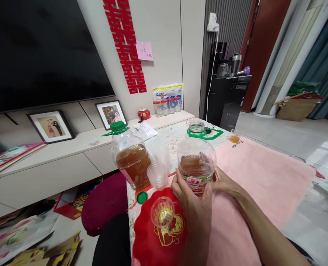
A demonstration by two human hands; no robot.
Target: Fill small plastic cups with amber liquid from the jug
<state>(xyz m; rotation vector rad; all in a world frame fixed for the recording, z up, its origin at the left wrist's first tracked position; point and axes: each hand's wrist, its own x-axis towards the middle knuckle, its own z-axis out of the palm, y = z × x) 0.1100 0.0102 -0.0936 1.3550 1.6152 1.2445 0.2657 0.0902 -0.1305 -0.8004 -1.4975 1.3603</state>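
A clear plastic jug (196, 162) with its top uncapped and a green handle ring holds amber liquid and stands on the pink cloth (263, 177). My left hand (193, 205) wraps its near left side. My right hand (224, 183) grips its right side. Both hands are closed on the jug. A second jug (131, 159) with a green cap and similar liquid stands to the left. One empty clear cup (157, 175) sits between the jugs. Another clear cup (162, 211) rests on a red heart-printed plate (152, 240). A loose green cap (142, 197) lies beside the plate.
A long white cabinet (69, 162) under a dark TV screen (42, 48) carries two framed photos, a red pot and small jars (168, 105). A dark red cushion (105, 203) and papers lie on the floor at left. A black stand (227, 96) is behind.
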